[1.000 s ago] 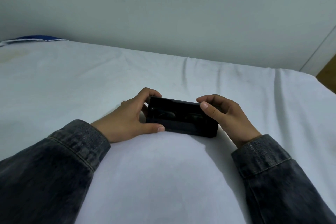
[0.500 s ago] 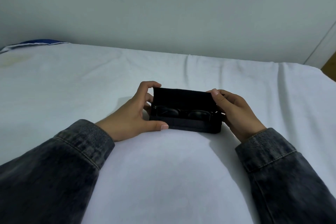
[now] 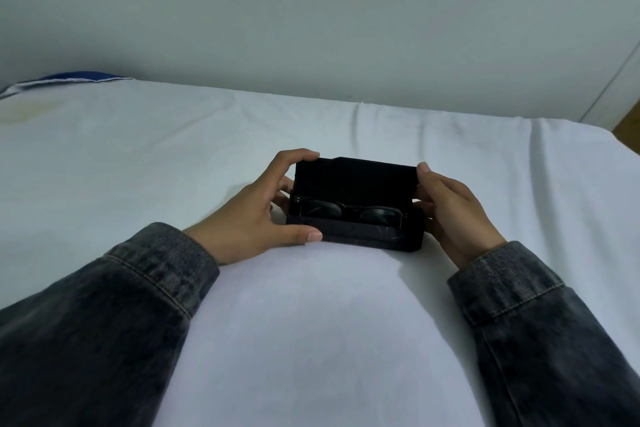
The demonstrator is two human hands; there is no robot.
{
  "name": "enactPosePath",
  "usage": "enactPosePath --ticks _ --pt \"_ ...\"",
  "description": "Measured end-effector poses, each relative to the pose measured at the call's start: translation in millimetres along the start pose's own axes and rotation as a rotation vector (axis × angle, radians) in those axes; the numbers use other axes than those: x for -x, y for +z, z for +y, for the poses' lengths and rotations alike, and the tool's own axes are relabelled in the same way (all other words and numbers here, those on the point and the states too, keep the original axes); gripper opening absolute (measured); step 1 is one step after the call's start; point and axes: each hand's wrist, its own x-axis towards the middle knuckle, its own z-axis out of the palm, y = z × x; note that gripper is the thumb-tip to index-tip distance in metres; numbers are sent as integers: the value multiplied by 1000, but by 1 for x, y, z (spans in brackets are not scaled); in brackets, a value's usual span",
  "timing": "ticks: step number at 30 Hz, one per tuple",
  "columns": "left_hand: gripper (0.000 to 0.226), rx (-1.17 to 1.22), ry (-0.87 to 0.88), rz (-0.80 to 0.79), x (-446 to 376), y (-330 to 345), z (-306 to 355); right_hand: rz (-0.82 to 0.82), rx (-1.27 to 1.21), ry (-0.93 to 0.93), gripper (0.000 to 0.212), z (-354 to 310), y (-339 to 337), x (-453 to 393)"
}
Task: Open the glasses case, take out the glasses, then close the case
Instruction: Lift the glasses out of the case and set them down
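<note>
Glasses case (image 3: 353,236): black, rectangular, sitting on the white bed sheet (image 3: 311,340) in front of the person, lid (image 3: 355,180) raised upright at the far side. First step looks done. Glasses (image 3: 349,210), dark-framed, lie folded inside the base, lenses facing the viewer; not yet lifted. Left hand (image 3: 252,222): grip clamped on the case's left end, thumb along the front wall of the base, forefinger hooked over the lid's top corner. Right hand (image 3: 450,211): grip clamped on the right end, fingertips on the lid's upper right corner, thumb hidden behind the case. Neither hand touches the glasses. Remaining, by my reading: free one hand, draw the glasses out, set them aside, fold the lid down. Roughly a third complete.
</note>
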Motion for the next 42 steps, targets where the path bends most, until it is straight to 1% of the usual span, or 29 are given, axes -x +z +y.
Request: enactPosePath --ticks 5,8,14,18,21,24,26,29,32,36,42 --pt "91 0 -4 -4 0 0 0 18 -4 -1 39 0 0 0" --pt "93 2 1 -4 -1 0 -1 44 41 -22 39 1 0 -1" --pt "95 10 -3 8 -2 0 -2 78 149 -117 31 2 1 0" --pt "98 8 -6 9 -3 1 -1 160 319 -257 24 6 3 1" --pt "99 -4 -11 12 -2 1 -1 230 426 -378 31 8 2 3" --pt "100 -26 -15 21 -2 2 0 314 537 -584 37 6 3 7" --pt "100 -30 -15 25 -2 2 0 336 591 -709 32 3 3 9" --pt "100 -40 -14 25 -2 1 1 286 623 -832 18 0 4 12" --pt "100 -46 -10 27 -2 2 0 197 668 -873 11 1 7 14" --pt "100 -58 -13 29 -1 2 0 116 730 -870 12 5 9 14" --pt "99 -58 -13 28 -1 2 0 11 832 -803 21 10 15 15"
